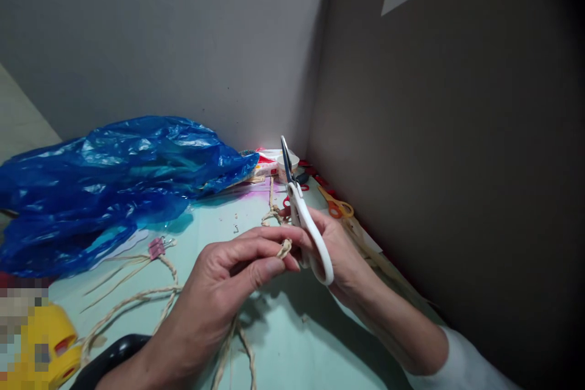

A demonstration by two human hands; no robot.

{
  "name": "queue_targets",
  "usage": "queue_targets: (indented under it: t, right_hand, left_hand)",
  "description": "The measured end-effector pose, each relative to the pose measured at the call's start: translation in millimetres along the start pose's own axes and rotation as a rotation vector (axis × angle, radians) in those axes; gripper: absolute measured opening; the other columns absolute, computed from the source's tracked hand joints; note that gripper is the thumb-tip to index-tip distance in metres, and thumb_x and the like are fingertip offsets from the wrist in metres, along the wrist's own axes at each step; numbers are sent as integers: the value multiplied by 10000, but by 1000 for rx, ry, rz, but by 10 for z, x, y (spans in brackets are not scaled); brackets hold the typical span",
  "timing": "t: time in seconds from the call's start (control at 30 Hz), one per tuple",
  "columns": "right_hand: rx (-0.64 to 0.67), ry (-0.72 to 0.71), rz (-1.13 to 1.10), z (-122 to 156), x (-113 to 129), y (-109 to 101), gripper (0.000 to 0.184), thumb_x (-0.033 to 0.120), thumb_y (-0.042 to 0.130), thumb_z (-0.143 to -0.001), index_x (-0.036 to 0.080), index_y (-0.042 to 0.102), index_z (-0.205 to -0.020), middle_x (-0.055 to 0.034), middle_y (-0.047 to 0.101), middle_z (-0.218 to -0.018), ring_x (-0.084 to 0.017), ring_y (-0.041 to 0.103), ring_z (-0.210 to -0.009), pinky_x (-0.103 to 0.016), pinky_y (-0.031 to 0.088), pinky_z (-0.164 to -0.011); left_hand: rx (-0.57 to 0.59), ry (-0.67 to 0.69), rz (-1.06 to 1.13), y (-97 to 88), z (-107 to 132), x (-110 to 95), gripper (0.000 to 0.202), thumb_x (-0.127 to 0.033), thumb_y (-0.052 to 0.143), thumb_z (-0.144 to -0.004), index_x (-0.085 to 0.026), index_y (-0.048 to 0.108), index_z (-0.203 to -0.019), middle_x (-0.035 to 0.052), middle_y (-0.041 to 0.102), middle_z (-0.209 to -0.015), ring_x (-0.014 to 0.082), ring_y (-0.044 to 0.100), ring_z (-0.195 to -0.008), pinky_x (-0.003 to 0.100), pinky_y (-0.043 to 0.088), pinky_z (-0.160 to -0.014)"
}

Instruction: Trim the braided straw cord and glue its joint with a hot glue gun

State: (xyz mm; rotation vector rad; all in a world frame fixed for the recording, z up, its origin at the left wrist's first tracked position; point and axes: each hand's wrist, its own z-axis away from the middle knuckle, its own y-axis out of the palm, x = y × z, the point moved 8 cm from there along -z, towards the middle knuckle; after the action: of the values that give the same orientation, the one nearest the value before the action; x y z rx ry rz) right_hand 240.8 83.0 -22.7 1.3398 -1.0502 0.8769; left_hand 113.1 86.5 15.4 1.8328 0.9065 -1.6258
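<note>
My left hand [228, 277] pinches the end of a beige braided cord [284, 248] between thumb and fingers. My right hand [338, 256] grips white-handled scissors [305, 219] right beside that pinch, with the blades closed and pointing up and away. More of the cord trails down under my left wrist. Both hands hover over a pale green table [292, 347].
A crumpled blue plastic bag [109, 183] fills the left. Loose cord strands held by a pink binder clip [156, 247] lie near it. Orange-handled scissors [339, 207], a small white cup [286, 166] and red items sit by the brown wall. A yellow object [50, 347] is at the lower left.
</note>
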Motion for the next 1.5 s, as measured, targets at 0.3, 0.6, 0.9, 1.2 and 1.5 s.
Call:
queue_targets:
  t: [0.3,0.6,0.9,1.2,1.5]
  right_hand:
    - [-8,-250,723,73,561,-142,328,386,773,-775,248,638,-1040,35,578,-728,-143,514,-647,-256,406,-595]
    - [182,-463,1115,206,670,75,449,330,713,-819,275,613,-1253,-93,651,-1236,-293,606,-1132,-428,462,-967]
    - [142,-648,1297,275,737,84,554,101,616,-754,212,557,-1294,-87,646,-1002,-252,596,-900,-398,497,-799]
    - [123,-828,1348,369,832,148,612,39,515,-654,157,617,-1246,-46,625,-811,-191,559,-711,-319,474,-662]
    - [89,-917,1418,400,860,156,574,54,459,-654,84,665,-1189,-60,644,-745,-169,543,-608,-291,464,-576]
  left_hand:
    - [-289,99,21,-384,3,-205,129,-240,725,-844,-260,812,-750,7,763,-1087,205,617,-1166,238,438,-972]
    - [-368,175,28,-534,12,-379,157,-175,707,-818,-260,830,-772,9,763,-998,183,647,-1025,220,463,-892]
    - [-364,230,-84,-539,25,-460,284,-72,641,-742,-283,827,-708,7,745,-966,178,663,-974,226,478,-835]
    - [-247,187,-183,-437,-4,-464,257,-118,615,-816,-255,828,-769,17,717,-918,186,662,-878,255,457,-780]
    - [-265,196,-177,-467,12,-452,229,-144,667,-820,-297,830,-768,-35,665,-774,136,589,-756,213,419,-699]
